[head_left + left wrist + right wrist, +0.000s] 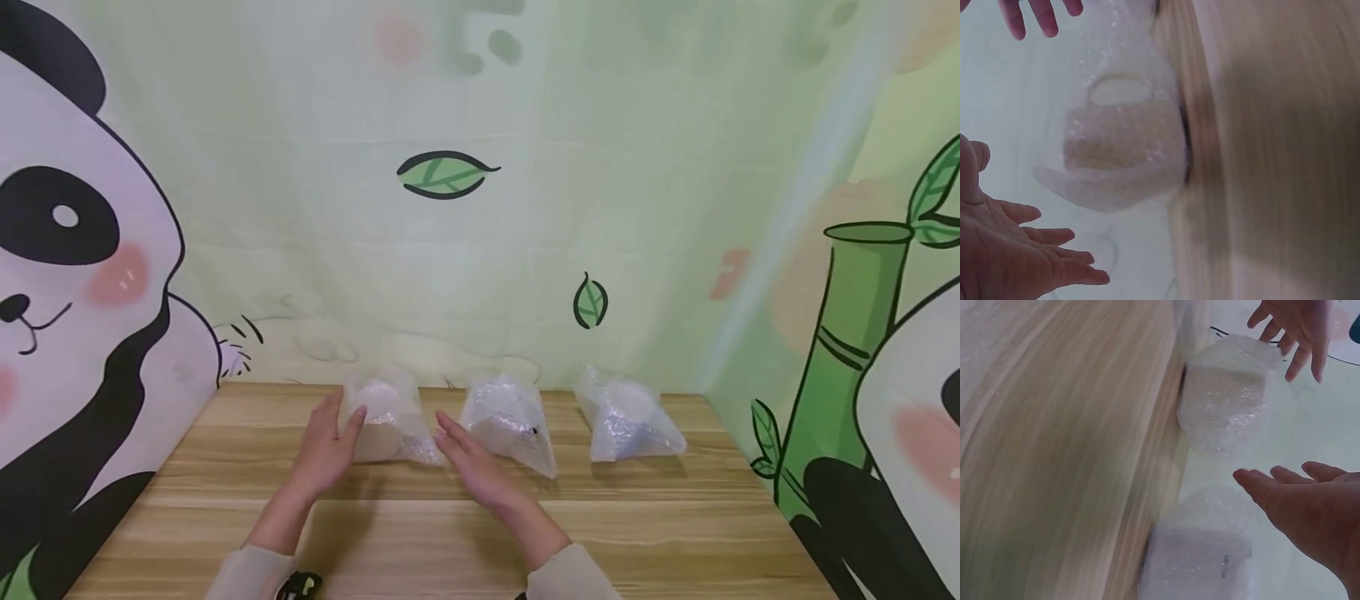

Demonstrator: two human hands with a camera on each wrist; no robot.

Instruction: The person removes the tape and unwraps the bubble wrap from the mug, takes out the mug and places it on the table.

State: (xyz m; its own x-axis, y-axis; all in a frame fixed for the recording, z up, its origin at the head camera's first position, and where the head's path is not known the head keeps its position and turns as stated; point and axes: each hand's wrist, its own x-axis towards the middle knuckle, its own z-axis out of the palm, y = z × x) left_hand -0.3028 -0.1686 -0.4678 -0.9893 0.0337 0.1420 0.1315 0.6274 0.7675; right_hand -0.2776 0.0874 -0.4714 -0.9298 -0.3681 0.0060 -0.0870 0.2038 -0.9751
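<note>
Head view first: three clear bubble-wrap bags line up across the lower middle of the frame, on the far edge of a wooden table [420,542]. The left hand [326,446] is at the near left of the left bag [386,425], fingers loosely straight, thumb away from them, gripping nothing. And here's the right hand [476,467], fingers extended and close together, its tips in the gap between that bag and the middle bag [510,425]; whether they touch either, I can't tell from here. Over at right of centre sits the right bag [630,421], well apart from both hands. Behind it all, a pale green backdrop [487,283], a panda [142,200] filling its left side.

Left wrist view: the left bag fills the upper centre, a tan, boxy shape showing through the wrap. The left hand is at lower left, fingers spread, with a visible gap to the bag; the right hand's fingertips poke in at upper left.

Right wrist view: the right hand reaches in from the right edge, fingers straight, holding nothing. The left bag sits upper centre, the middle bag bottom centre, the left hand upper right, fingers splayed.
</note>
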